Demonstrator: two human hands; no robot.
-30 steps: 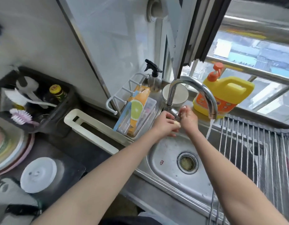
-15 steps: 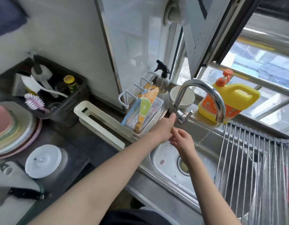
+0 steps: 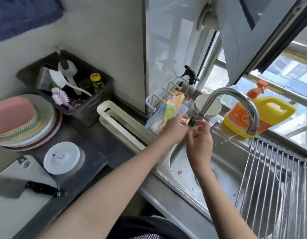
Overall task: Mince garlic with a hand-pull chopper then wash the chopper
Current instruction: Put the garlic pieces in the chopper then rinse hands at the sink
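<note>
The chopper's round white lid [image 3: 61, 157] lies on the dark counter at the left, far from both hands. My left hand [image 3: 175, 129] and my right hand [image 3: 199, 137] are close together over the sink's [image 3: 182, 171] back left rim, right at the base of the curved steel tap [image 3: 235, 94]. The left fingers stretch toward the tap base. The right fingers are loosely bent and spread. Motion blur hides whether anything small sits between them. A thin trickle of water [image 3: 230, 138] falls from the spout. I see no chopper bowl.
A cleaver [image 3: 28, 187] lies on the white cutting board [image 3: 14, 213] at the bottom left. Stacked plates [image 3: 23, 125], a dark utensil bin [image 3: 71, 90], a cream rack [image 3: 121, 125], sponge caddy [image 3: 164, 112], yellow detergent jug [image 3: 263, 114] and roll-up drying rack [image 3: 278, 178] surround the sink.
The full stream from the tap has dropped to a trickle. My hands left the tap lever, dipped over the basin, then came back to the tap base. My view swung left.
</note>
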